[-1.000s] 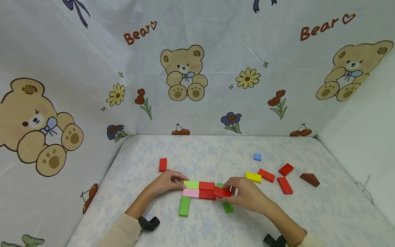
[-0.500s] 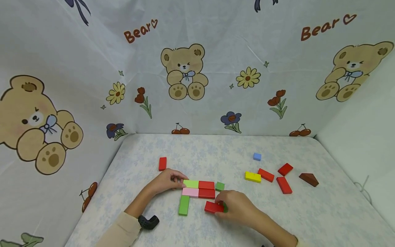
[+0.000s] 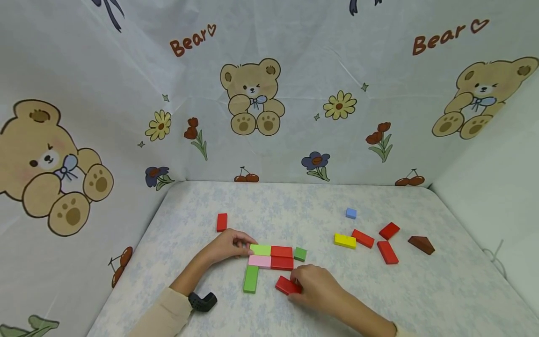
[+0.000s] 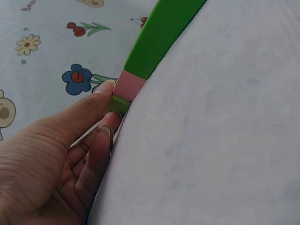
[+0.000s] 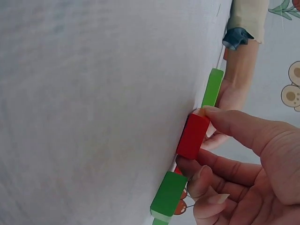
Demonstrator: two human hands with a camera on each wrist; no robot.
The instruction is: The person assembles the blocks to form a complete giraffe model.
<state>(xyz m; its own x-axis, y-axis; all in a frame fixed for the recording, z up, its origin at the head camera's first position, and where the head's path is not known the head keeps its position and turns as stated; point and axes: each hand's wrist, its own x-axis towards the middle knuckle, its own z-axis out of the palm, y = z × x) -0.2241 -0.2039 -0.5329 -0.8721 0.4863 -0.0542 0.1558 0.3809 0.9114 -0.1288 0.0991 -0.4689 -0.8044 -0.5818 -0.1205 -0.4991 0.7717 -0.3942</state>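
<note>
In the head view, my left hand (image 3: 227, 245) pinches the left end of a light green block (image 3: 260, 250) between thumb and fingers. A pink block (image 3: 259, 261) lies against its near side, and two red blocks (image 3: 281, 257) continue both rows rightward. Below the pink block, a green block (image 3: 251, 279) points toward me. My right hand (image 3: 317, 288) holds a red block (image 3: 287, 285) by thumb and fingertips, nearer me than the rows and apart from them. A darker green block (image 5: 168, 194) beside those fingers shows in the right wrist view; the hand hides it from the head view.
A small green block (image 3: 300, 254) lies right of the rows. Farther right are a yellow block (image 3: 345, 241), several red blocks (image 3: 388, 252), a blue cube (image 3: 351, 213) and a brown piece (image 3: 422, 244). Behind my left hand is another red block (image 3: 222, 222).
My right hand has carried the red block from the right end of the rows toward me and slightly left, turning it a little. The left hand has stayed in place.
</note>
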